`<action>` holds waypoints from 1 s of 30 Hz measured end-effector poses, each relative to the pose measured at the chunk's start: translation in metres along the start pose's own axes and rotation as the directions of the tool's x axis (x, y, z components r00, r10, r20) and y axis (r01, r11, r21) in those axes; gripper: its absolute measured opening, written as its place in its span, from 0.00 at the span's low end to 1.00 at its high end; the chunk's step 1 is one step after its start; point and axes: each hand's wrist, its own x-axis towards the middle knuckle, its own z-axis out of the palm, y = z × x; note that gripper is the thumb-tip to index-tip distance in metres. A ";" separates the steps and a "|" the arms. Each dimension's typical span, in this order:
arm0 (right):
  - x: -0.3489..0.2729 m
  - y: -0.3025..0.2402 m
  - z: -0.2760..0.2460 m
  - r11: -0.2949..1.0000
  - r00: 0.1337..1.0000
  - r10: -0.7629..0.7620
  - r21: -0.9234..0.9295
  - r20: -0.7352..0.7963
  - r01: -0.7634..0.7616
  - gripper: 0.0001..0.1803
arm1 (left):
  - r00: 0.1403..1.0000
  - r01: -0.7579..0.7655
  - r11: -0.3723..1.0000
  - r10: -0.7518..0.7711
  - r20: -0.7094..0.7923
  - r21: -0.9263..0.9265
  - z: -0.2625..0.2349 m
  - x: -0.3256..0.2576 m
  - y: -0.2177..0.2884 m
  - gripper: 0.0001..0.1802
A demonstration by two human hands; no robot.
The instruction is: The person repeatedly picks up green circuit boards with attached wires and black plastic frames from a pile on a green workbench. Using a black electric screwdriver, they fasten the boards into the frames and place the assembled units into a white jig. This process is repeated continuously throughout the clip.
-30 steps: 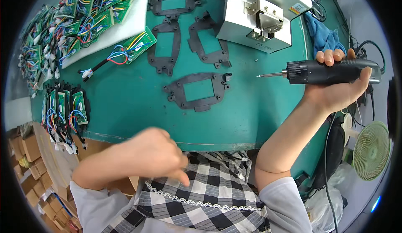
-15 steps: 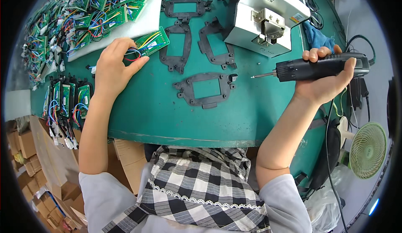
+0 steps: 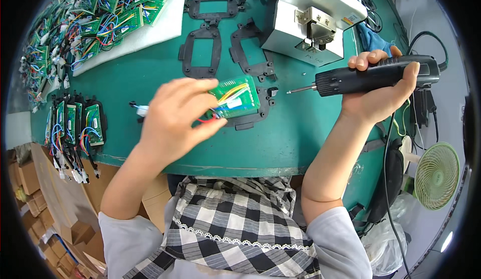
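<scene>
Between thumb and fingers, my left hand (image 3: 178,116) grips a green circuit board (image 3: 240,96) with coloured wires attached. The board lies over a black plastic frame (image 3: 245,125), hiding most of it; whether they touch I cannot tell. From under the hand, a white connector (image 3: 143,111) sticks out to the left. My right hand (image 3: 373,98) is wrapped round a black electric screwdriver (image 3: 371,78), its bit pointing left, just right of that frame. Three more black frames, an upright one (image 3: 201,52), a slanted one (image 3: 252,51) and a sideways one (image 3: 214,8), lie farther back.
A silver-grey screw feeder (image 3: 310,26) stands at the back right, a blue cloth (image 3: 373,39) beside it. Wired boards (image 3: 107,26) pile up at the back left, partly on white foam (image 3: 165,30). Several frame-mounted boards (image 3: 75,123) stand at the left edge. The screwdriver's cable (image 3: 387,178) hangs down right.
My left hand has carried the circuit board right and nearer, from beside the upright frame to over the nearest frame. My right hand still holds the screwdriver, in much the same place.
</scene>
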 end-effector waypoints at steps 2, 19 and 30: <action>-0.004 0.001 0.004 1.000 1.000 -0.011 -0.015 0.028 0.012 0.28 | 0.999 -0.025 1.000 0.025 0.024 0.011 0.009 0.000 0.004 0.17; -0.036 0.018 0.046 0.945 0.885 -0.152 -0.197 0.439 0.260 0.35 | 0.992 -0.013 1.000 0.015 0.128 -0.017 0.018 0.003 0.005 0.16; -0.044 0.028 0.055 0.933 0.838 -0.162 -0.195 0.520 0.302 0.38 | 0.995 0.027 0.996 -0.019 0.095 -0.084 0.023 -0.001 0.003 0.17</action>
